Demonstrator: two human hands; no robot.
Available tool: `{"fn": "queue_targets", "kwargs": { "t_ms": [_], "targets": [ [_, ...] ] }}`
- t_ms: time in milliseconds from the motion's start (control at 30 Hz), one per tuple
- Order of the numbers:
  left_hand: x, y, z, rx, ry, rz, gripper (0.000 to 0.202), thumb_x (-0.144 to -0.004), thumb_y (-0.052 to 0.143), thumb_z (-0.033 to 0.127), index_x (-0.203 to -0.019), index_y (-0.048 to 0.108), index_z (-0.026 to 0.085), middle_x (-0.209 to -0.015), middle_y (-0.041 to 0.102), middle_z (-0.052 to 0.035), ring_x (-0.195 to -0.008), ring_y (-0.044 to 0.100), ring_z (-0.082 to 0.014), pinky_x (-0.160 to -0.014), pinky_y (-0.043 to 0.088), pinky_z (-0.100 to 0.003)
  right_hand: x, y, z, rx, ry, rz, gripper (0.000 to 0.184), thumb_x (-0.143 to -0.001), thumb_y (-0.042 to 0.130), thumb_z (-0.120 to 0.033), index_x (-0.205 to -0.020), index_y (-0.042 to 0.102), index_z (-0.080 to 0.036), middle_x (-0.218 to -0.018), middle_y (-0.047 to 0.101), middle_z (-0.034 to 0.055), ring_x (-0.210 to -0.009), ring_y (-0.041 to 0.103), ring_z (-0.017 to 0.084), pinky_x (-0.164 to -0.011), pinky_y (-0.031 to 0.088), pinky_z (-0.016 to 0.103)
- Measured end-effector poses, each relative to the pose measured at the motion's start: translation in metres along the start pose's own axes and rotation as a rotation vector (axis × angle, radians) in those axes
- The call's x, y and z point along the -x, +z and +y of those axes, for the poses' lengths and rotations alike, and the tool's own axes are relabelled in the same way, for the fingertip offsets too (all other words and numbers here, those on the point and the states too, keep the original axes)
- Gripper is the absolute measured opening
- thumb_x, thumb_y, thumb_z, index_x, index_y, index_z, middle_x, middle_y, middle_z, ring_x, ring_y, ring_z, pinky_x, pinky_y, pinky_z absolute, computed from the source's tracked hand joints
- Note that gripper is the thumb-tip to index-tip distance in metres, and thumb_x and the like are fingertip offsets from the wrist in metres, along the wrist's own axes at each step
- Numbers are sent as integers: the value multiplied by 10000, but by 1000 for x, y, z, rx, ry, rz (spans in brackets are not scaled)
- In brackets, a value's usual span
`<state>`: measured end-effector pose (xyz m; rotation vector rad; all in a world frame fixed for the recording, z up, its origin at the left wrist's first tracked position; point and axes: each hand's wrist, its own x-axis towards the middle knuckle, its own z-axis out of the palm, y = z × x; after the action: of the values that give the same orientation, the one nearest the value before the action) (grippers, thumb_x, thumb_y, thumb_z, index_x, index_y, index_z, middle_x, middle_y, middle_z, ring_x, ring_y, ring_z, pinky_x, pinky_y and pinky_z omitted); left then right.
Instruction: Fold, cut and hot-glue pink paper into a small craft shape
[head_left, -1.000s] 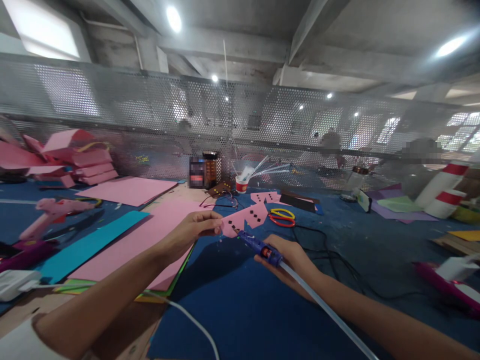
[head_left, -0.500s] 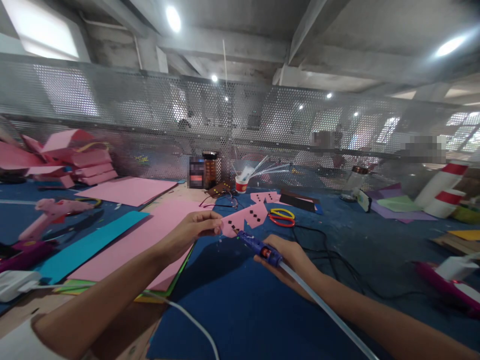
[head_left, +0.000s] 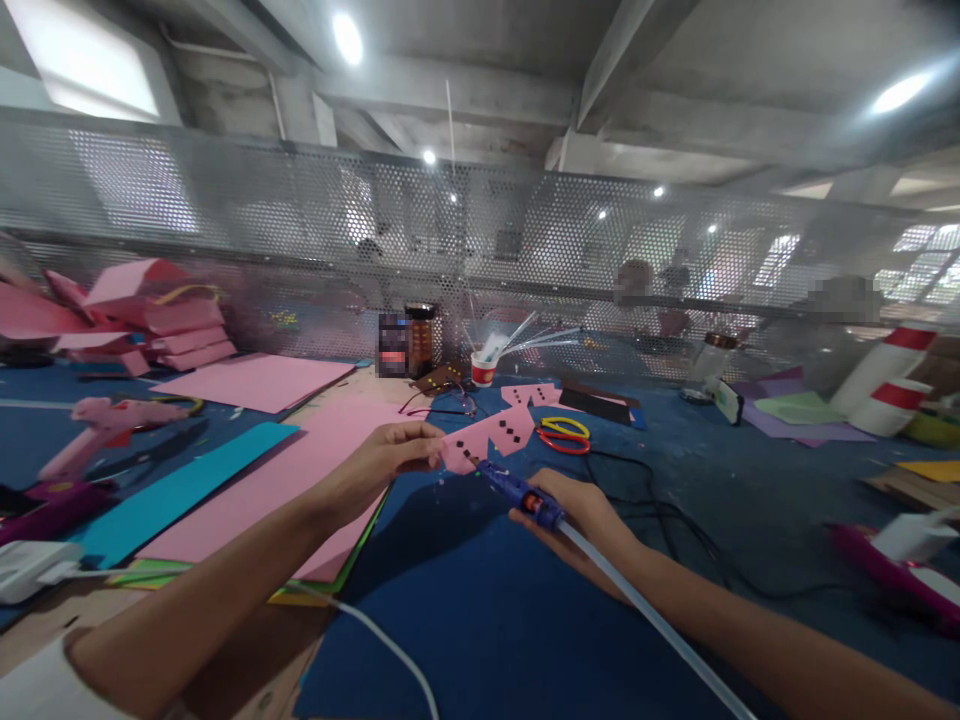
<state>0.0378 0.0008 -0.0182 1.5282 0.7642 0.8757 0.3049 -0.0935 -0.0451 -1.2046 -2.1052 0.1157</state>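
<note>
Between the thumb and fingers of my left hand [head_left: 401,450] is the left end of a pink paper cutout [head_left: 480,436], held above the blue table. Small black squares dot its surface. My right hand [head_left: 574,505] is wrapped round a blue glue gun [head_left: 517,492], its nozzle at the lower edge of the cutout near the black squares. Whether the nozzle touches the paper, I cannot tell. A long clear glue stick [head_left: 645,605] runs out of the gun's back end. Behind the cutout lies another pink piece [head_left: 529,394] with black squares.
Scissors [head_left: 564,435] with red and yellow handles lie right of the cutout, beside black cables [head_left: 652,490]. Pink sheets [head_left: 255,490] and a turquoise strip [head_left: 187,485] cover the left side, near a pink glue gun [head_left: 94,430]. A paper cup [head_left: 483,370] stands at the back.
The glue gun's nozzle has shifted very slightly at the cutout's lower edge. Both hands keep their hold and nearly the same place.
</note>
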Motion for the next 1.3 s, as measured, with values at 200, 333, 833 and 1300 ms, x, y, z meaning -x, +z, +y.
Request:
{"fn": "queue_targets", "kwargs": {
  "t_ms": [200, 333, 833, 1300],
  "targets": [
    [1, 0, 1, -8, 2, 12, 165, -807, 699, 329, -815, 696, 164, -775, 626, -13, -771, 561, -154, -762, 440, -277, -1, 0, -2, 11, -11, 26, 176, -909, 592, -380, -895, 604, -204, -797, 635, 11, -677, 588, 139, -599, 396, 216],
    [0, 1, 2, -4, 4, 12, 161, -807, 700, 328, -811, 698, 167, -779, 631, -12, -771, 560, -151, -763, 438, -271, 0, -1, -1, 19, -23, 39, 181, -901, 599, -389, -909, 615, -209, -808, 641, 13, -680, 593, 139, -603, 408, 212],
    [0, 1, 1, 13, -26, -3, 180, -807, 712, 338, -830, 710, 160, -777, 636, -15, -775, 574, -153, -794, 448, -280, -2, 3, 1, -8, -25, 91, 223, -900, 598, -422, -872, 613, -201, -747, 624, 2, -626, 565, 121, -582, 415, 193],
    [-1, 1, 0, 2, -24, -6, 188, -795, 717, 355, -829, 719, 170, -774, 642, -16, -759, 575, -154, -785, 457, -288, -2, 3, 2, 1, -11, 51, 217, -894, 604, -426, -888, 614, -209, -788, 647, 11, -672, 600, 143, -600, 418, 211]
  ]
}}
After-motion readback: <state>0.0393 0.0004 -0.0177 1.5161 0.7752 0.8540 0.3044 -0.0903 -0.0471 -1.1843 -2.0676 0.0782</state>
